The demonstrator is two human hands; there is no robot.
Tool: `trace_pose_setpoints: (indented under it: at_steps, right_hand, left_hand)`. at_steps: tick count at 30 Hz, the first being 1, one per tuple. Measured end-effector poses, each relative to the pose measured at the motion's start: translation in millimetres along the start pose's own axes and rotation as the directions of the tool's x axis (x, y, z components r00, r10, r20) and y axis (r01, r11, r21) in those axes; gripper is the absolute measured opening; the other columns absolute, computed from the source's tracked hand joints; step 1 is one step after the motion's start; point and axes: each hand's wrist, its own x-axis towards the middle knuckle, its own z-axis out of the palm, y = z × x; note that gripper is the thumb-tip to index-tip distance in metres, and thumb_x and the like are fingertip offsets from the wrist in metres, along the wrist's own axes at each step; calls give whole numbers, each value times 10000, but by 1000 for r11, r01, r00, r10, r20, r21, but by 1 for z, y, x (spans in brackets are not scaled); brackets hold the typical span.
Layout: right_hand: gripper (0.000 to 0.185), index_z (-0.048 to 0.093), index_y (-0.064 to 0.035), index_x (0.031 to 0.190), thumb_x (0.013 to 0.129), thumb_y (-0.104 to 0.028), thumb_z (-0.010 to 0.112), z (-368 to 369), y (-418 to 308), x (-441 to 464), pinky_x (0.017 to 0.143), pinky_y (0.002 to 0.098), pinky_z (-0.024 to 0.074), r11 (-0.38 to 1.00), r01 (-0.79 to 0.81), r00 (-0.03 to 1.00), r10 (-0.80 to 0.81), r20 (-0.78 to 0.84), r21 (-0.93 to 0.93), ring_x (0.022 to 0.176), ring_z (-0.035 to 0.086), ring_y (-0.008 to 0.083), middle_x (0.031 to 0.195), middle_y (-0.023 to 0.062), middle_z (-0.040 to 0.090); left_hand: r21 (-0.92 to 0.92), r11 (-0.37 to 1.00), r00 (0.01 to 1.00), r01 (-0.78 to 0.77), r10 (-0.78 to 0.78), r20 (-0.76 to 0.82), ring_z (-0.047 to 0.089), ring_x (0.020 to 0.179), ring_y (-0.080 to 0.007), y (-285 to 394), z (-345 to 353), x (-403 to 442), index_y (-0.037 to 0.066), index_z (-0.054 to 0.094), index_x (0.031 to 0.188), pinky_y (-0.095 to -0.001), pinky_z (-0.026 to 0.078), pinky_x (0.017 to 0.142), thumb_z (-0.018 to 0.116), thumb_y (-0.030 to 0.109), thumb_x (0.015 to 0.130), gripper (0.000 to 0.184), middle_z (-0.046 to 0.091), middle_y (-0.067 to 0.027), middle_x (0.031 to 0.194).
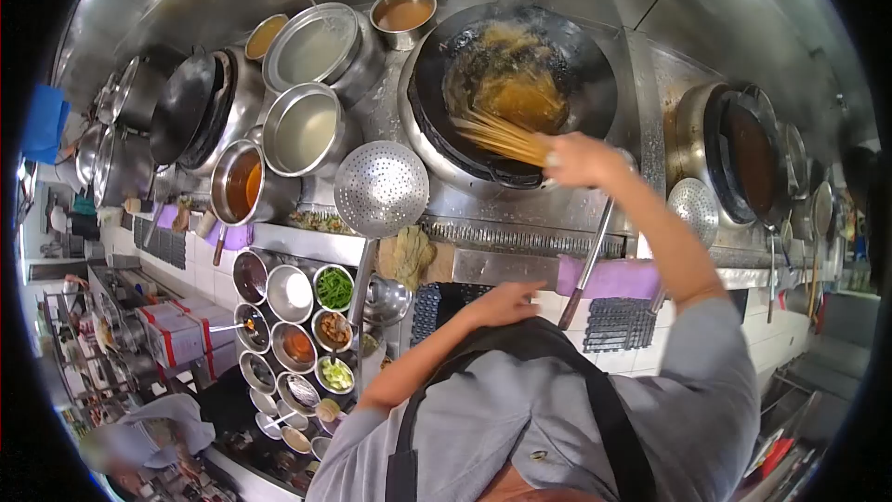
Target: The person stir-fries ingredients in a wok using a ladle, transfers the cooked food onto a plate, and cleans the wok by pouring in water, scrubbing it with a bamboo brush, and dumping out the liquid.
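My right hand (581,160) is closed round a bamboo wok brush (502,137). The brush's splayed bristles reach over the near side of a black wok (590,65). Brownish, foamy liquid (520,98) lies in the bottom of the wok. My left hand (506,305) hangs in front of my apron near the stove's front edge, fingers stretched out and holding nothing. Close to my right forearm, a long-handled tool (590,265) slants over the stove's edge; its head is hidden.
Left of the wok sit a perforated strainer (381,189), pots of pale liquid (302,128) and a pot of orange-red liquid (243,184). Ingredient bowls (290,294) stand at lower left. A second wok (748,158) is at right. Another person (153,437) is at lower left.
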Motion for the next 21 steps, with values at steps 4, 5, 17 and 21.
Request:
trace_pose_setpoints:
  at_steps: [4, 5, 17, 21]
  right_hand:
    - [657, 541, -178, 1428, 793, -262, 689, -53, 109, 70, 982, 403, 525, 993, -106, 993, 108, 46, -60, 1096, 674, 319, 1198, 190, 689]
    - [627, 555, -169, 1411, 801, -255, 672, -54, 99, 89, 974, 404, 529, 987, -155, 982, 148, -119, -48, 1094, 673, 324, 1193, 203, 687]
    - [700, 529, -142, 1444, 767, -178, 705, -74, 151, 60, 957, 397, 531, 968, -251, 967, 250, 47, 6, 1097, 679, 309, 1177, 192, 703]
    - [716, 452, -147, 1496, 810, -212, 649, -13, 70, 131, 952, 438, 532, 947, -322, 886, 296, -356, -14, 1098, 669, 344, 1170, 204, 696]
  left_hand:
    - [-25, 948, 930, 319, -318, -183, 656, 861, -150, -6, -45, -93, -60, 548, 1323, -310, 522, 766, 674, 150, 936, 459, 684, -97, 1041]
    - [43, 945, 927, 325, -309, -212, 652, 853, -146, -26, -47, -107, -58, 564, 1288, -306, 520, 760, 675, 144, 932, 424, 685, -88, 1011]
    - [-90, 804, 505, -588, 278, -818, 432, 509, -120, 201, -130, -159, 66, 483, 666, -520, 538, 839, 691, 325, 917, 416, 479, -36, 596]
    - [-45, 295, 261, -954, 750, -607, 498, 481, -163, 318, -154, -136, 89, 525, 693, -488, 597, 689, 632, 392, 972, 425, 510, -28, 548]
